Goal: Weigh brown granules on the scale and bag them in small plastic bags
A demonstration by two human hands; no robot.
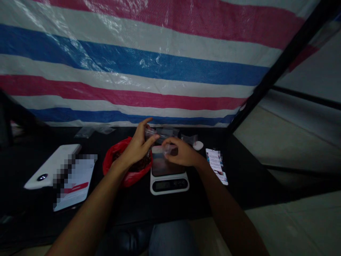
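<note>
My left hand (pixel 138 144) and my right hand (pixel 179 152) are both raised over a small white kitchen scale (pixel 168 174) on a dark table. Each pinches one end of a small clear plastic bag (pixel 160 135), fingers closed on it. The bag hangs just above the scale's platform. Directly under my left hand sits a red plastic bag (pixel 125 165), open, with dark contents inside that I cannot make out in the dim light.
A white flat device (pixel 53 165) and a printed sheet (pixel 77 185) lie at the left. A printed packet (pixel 217 165) and a small white cap (pixel 198 145) lie right of the scale. More clear bags (pixel 87 131) rest by the striped tarp wall (pixel 160 64).
</note>
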